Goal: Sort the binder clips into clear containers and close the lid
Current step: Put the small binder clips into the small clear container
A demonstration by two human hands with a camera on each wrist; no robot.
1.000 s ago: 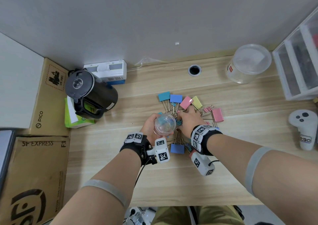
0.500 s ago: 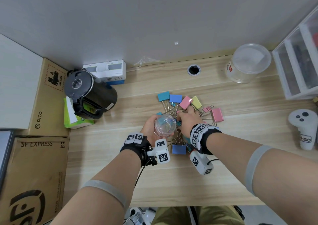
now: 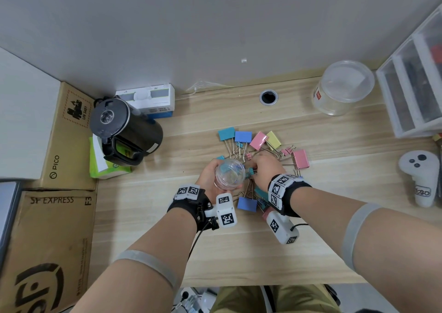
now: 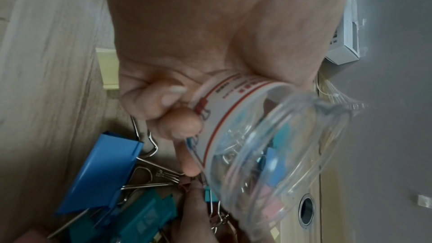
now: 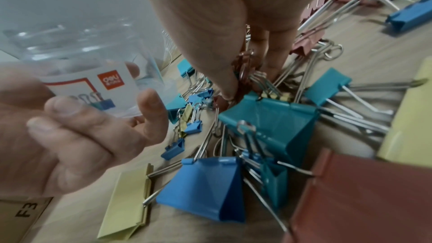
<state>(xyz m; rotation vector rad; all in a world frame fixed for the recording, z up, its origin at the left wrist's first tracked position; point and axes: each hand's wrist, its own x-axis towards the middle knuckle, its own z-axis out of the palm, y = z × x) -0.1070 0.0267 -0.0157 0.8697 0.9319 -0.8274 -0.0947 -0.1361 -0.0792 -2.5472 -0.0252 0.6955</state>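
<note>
The right hand has thumb and fingers pinched on a small pink clip at mid-frame; the left hand curls round the small clear container (a few clips inside, no lid on), lifted just left of the clip pile on the wooden desk.

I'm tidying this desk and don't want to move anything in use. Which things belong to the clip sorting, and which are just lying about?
In use:
- small clear jar, held in the left hand
- binder clips on the desk
- large lidded clear tub

Lying about:
- black kettle
- white controller
- drawer unit
- cardboard boxes
</note>
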